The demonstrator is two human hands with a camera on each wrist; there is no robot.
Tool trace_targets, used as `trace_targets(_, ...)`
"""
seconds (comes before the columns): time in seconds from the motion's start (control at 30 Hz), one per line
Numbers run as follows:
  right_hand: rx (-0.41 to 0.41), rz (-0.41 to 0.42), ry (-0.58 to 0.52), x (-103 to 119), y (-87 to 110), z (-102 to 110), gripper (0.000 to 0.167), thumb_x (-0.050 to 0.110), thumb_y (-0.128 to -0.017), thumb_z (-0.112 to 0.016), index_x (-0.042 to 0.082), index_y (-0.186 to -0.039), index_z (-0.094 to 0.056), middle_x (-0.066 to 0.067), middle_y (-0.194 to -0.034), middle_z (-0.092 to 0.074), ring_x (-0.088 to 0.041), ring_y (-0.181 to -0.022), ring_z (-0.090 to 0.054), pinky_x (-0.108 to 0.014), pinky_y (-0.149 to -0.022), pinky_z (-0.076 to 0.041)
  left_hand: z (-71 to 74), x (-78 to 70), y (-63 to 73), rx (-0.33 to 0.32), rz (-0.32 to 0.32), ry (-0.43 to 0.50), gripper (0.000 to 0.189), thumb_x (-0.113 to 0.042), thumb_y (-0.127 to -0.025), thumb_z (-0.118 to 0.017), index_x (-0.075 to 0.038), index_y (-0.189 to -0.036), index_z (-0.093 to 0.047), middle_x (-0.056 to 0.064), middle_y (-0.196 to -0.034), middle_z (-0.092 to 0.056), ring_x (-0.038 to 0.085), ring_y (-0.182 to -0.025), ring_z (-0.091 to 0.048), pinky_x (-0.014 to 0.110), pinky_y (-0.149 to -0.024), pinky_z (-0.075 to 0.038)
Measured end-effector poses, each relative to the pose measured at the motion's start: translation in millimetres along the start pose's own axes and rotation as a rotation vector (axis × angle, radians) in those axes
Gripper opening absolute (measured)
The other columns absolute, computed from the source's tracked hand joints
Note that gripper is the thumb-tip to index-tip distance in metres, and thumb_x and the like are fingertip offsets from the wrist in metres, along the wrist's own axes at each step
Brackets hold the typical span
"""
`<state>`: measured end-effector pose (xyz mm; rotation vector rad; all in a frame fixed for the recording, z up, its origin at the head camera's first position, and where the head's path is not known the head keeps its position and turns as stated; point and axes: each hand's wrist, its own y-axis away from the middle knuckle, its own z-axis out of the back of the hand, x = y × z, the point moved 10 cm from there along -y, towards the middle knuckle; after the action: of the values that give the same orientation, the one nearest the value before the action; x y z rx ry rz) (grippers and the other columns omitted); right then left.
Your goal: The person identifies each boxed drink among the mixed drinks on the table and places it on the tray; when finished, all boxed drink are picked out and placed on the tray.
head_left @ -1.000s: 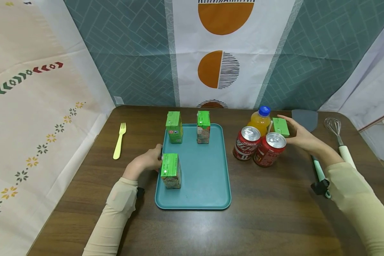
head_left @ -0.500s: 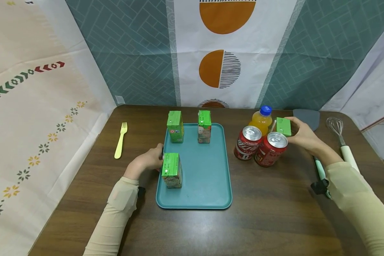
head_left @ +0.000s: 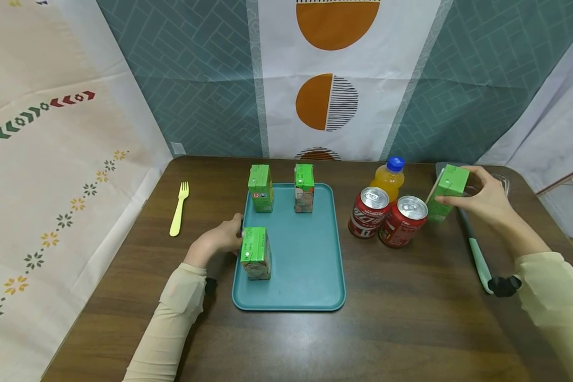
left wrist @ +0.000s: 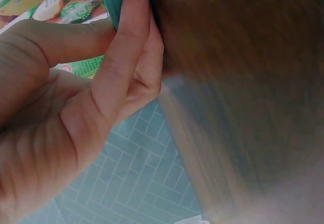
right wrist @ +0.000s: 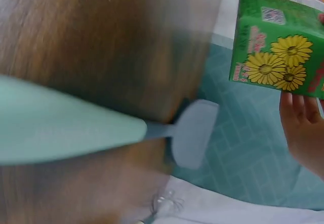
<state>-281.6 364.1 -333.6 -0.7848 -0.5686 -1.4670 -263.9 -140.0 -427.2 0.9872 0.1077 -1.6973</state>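
Note:
My right hand point(head_left: 489, 199) holds a green drink carton point(head_left: 450, 183) with a straw on its side, thumb and fingers on opposite faces. The carton is tilted, just right of two red soda cans point(head_left: 369, 213); yellow flowers show on its side in the right wrist view. My left hand point(head_left: 219, 241) pinches the left rim of a teal tray point(head_left: 305, 265), as the left wrist view shows. On the tray, one green-topped carton point(head_left: 255, 254) stands near that hand. Another carton point(head_left: 260, 188) is at the back left corner, and a third carton point(head_left: 304, 189) stands at the back.
An orange juice bottle point(head_left: 388, 180) with a blue cap stands behind the cans. Along the table's right side lie a spatula point(head_left: 479, 262) with a mint handle and a whisk point(right wrist: 166, 204), partly hidden by my arm. A yellow fork point(head_left: 179, 209) lies at the left.
My right hand has lifted the carton out from behind the cans and carried it right, tilting it. The left hand stays at the tray's rim.

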Motion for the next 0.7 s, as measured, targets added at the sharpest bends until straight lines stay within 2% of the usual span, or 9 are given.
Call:
trace_targets(0.07,-0.048,0.009,-0.003,4.5,4.7,10.3,0.059,0.02,-0.074,-0.08,0.03,-0.123,-0.046,0.023,-0.097,-0.051,0.008,-0.087,-0.048,-0.006,-0.067,-0.037,0.0,0.5,0.1,0.001,0.002,-0.001,0.05,-0.009,-0.092,-0.054,0.01,-0.129,-0.026,0.025,-0.1,-0.055,0.023,-0.072,-0.061,0.034,-0.062,-0.052)
trace_targets(0.17,-0.096,0.025,-0.065,12.2,12.2,22.5,0.057,0.014,-0.075,-0.079,0.029,-0.121,-0.049,0.02,-0.095,-0.054,0.007,-0.083,-0.052,-0.006,-0.067,-0.038,-0.2,0.6,0.0,-0.001,0.003,-0.006,0.049,-0.009,-0.092,-0.054,0.01,-0.129,-0.027,0.024,-0.1,-0.056,0.023,-0.072,-0.061,0.034,-0.061,-0.052)
trace_targets(0.4,-0.115,0.148,-0.376,45.9,35.2,34.3,0.059,-0.014,-0.072,-0.07,0.014,-0.12,-0.054,0.01,-0.101,-0.06,0.001,-0.083,-0.056,-0.01,-0.075,-0.04,-0.6,1.0,-0.4,-0.005,0.005,-0.008,0.049,-0.006,-0.091,-0.053,0.01,-0.128,-0.027,0.026,-0.101,-0.056,0.023,-0.071,-0.061,0.034,-0.061,-0.052)
trace_targets(0.53,-0.103,0.253,-0.503,78.0,53.7,33.0,0.063,-0.024,-0.066,-0.067,0.006,-0.12,-0.055,0.004,-0.099,-0.063,-0.003,-0.081,-0.058,-0.011,-0.071,-0.044,-0.5,0.3,-0.4,-0.003,0.002,-0.008,0.048,-0.005,-0.091,-0.052,0.01,-0.129,-0.027,0.026,-0.1,-0.056,0.023,-0.071,-0.061,0.034,-0.061,-0.052)
trace_targets(0.7,0.005,0.417,-0.687,124.7,71.3,20.7,0.069,-0.034,-0.058,-0.061,-0.004,-0.12,-0.054,-0.004,-0.099,-0.064,-0.01,-0.081,-0.06,-0.014,-0.065,-0.049,-1.3,-0.2,-0.6,0.003,0.002,-0.005,0.05,-0.006,-0.091,-0.052,0.01,-0.13,-0.025,0.026,-0.101,-0.056,0.023,-0.071,-0.061,0.034,-0.061,-0.052)
